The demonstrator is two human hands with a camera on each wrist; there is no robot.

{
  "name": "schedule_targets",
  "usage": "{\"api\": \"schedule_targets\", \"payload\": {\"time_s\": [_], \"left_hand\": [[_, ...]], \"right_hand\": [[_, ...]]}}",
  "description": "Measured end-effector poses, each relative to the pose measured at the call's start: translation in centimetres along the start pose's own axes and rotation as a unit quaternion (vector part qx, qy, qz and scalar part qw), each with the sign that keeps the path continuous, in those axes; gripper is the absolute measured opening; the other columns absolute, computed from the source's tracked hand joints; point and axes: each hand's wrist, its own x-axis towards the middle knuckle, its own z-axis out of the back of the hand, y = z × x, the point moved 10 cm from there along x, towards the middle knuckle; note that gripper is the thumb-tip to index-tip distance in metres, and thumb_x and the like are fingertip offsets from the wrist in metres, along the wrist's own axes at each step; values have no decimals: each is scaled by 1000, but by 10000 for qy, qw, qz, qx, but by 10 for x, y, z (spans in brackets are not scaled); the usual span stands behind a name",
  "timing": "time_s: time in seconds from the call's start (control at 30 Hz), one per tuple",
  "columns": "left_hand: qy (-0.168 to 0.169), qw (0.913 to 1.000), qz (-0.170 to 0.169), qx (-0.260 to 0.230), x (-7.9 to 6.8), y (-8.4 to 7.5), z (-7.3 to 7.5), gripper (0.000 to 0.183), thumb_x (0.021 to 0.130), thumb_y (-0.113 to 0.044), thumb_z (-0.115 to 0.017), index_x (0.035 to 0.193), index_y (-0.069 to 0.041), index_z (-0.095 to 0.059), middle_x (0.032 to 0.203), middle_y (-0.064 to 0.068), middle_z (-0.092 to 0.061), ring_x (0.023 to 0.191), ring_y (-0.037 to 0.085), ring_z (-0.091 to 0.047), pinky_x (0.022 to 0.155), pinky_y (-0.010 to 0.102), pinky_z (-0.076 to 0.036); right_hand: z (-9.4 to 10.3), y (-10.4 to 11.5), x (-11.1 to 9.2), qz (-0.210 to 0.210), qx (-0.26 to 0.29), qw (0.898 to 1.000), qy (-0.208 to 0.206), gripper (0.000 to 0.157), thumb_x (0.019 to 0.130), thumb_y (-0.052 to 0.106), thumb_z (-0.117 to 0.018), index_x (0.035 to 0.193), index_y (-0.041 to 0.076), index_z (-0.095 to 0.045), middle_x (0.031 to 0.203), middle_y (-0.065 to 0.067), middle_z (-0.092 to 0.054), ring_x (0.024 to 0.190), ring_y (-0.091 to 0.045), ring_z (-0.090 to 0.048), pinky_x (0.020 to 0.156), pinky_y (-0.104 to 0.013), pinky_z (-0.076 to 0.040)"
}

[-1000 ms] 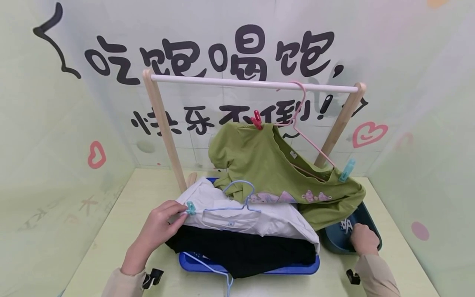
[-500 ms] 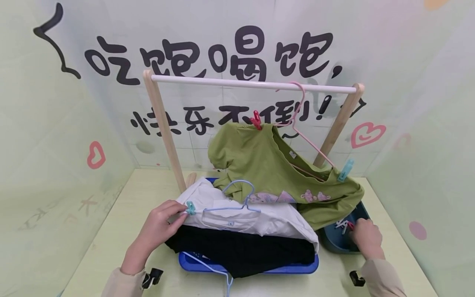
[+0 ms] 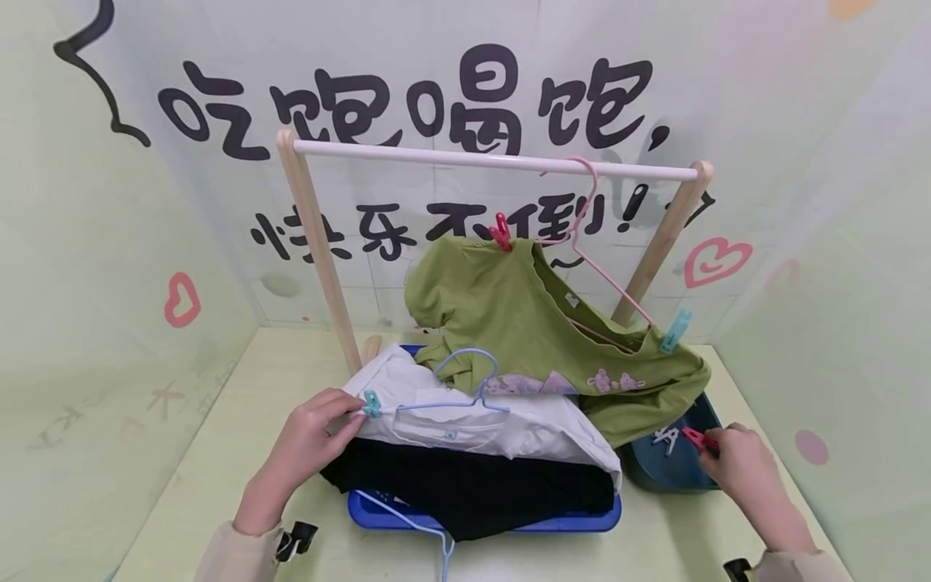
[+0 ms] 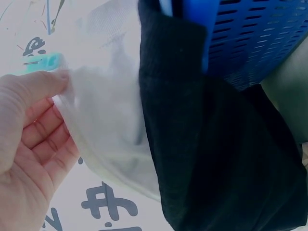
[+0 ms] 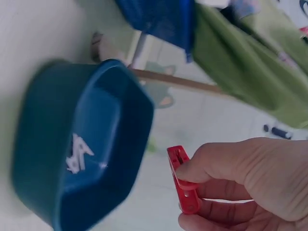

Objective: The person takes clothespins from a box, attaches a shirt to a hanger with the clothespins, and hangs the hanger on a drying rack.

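My left hand (image 3: 316,428) pinches the shoulder edge of a white shirt (image 3: 538,432), right beside a teal clothespin (image 3: 372,404) clipped there. In the left wrist view the thumb presses the white fabric (image 4: 106,96) next to that pin. A blue hanger (image 3: 454,404) lies at the shirt's neckline. My right hand (image 3: 742,461) pinches a red clothespin (image 5: 185,185) between thumb and fingers, raised over the rim of a dark teal bin (image 3: 662,477). White clothespins (image 5: 78,154) lie inside the bin. Black cloth (image 3: 480,485) sits in front of the shirt.
A green shirt (image 3: 494,307) hangs tilted from a pink hanger (image 3: 611,279) on a white rail (image 3: 436,158), with red and light-blue clothespins on it. The blue basket (image 3: 560,521) stands under the clothes. Another blue hanger (image 3: 407,521) sticks out in front.
My right hand has come up out of the bin, moving slightly right and toward me, with a red clothespin in its fingers. My left hand keeps its hold on the white shirt.
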Motion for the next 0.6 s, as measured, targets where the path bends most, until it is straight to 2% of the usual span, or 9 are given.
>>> {"api": "schedule_targets", "payload": {"time_s": [0.03, 0.1, 0.17, 0.23, 0.33, 0.47, 0.53, 0.57, 0.6], "left_hand": [[-7, 10000, -12, -29, 0, 0, 0, 24, 59, 12, -76, 80, 1, -68, 78, 5, -65, 69, 16, -60, 65, 20, -51], [-10, 10000, -15, -89, -1, 0, 0, 19, 64, 9, -74, 80, 2, -68, 78, 6, -65, 70, 17, -60, 65, 21, -52], [1, 9999, -17, -123, 0, 0, 0, 16, 67, 9, -74, 81, 2, -68, 79, 7, -65, 70, 18, -61, 65, 21, -52], [37, 9999, 0, -94, 0, 0, -1, 18, 65, 9, -75, 81, 2, -69, 79, 6, -65, 70, 17, -61, 65, 20, -52], [59, 10000, 20, -32, 1, 0, -1, 26, 58, 13, -77, 80, 2, -68, 78, 6, -65, 70, 17, -60, 66, 19, -52], [57, 10000, 52, 43, 0, 1, 0, 29, 54, 13, -78, 79, 2, -68, 78, 6, -65, 69, 16, -60, 65, 19, -51], [61, 9999, 77, 66, 0, 2, 0, 29, 55, 12, -78, 79, 1, -68, 77, 6, -64, 69, 16, -60, 65, 19, -51], [65, 9999, 88, 72, -1, 2, 0, 28, 55, 12, -78, 79, 1, -68, 77, 6, -64, 69, 16, -60, 65, 19, -51], [69, 9999, 89, 72, -1, 2, -1, 28, 55, 12, -78, 79, 1, -68, 78, 6, -65, 69, 16, -60, 65, 19, -51]], "right_hand": [[3, 3, 0, 80, -25, 10000, 26, 7, 64, -4, -68, 67, -4, -62, 63, -12, -53, 55, -26, -48, 46, -40, -41], [8, 8, 0, 211, -42, 9997, 94, 15, 63, -3, -71, 75, -9, -66, 66, -15, -57, 57, -28, -54, 50, -42, -46], [14, 14, -2, 324, 2, 9994, 118, 16, 62, -3, -73, 75, -9, -67, 65, -13, -57, 55, -25, -53, 48, -39, -45], [21, 23, -4, 521, 32, 9986, 75, 16, 60, -4, -75, 75, -7, -68, 63, -9, -56, 53, -20, -50, 46, -34, -43], [35, 43, -8, 1004, 30, 9947, -212, 19, 57, -4, -79, 72, -2, -70, 61, -1, -52, 52, -11, -43, 43, -26, -37], [52, 76, -9, 1609, -85, 9857, -491, 24, 53, -2, -83, 71, 5, -70, 63, 6, -51, 53, -7, -42, 43, -22, -38], [59, 93, -9, 1943, -26, 9787, -658, 27, 50, -3, -84, 72, 5, -70, 65, 5, -54, 56, -9, -47, 45, -23, -41], [62, 103, -9, 2153, 34, 9734, -783, 19, 60, 4, -84, 72, 5, -70, 67, 3, -56, 58, -11, -49, 46, -24, -43], [65, 112, -9, 2348, 113, 9677, -911, 19, 59, 3, -83, 73, 5, -70, 68, 2, -56, 59, -13, -51, 46, -25, -44]]}}
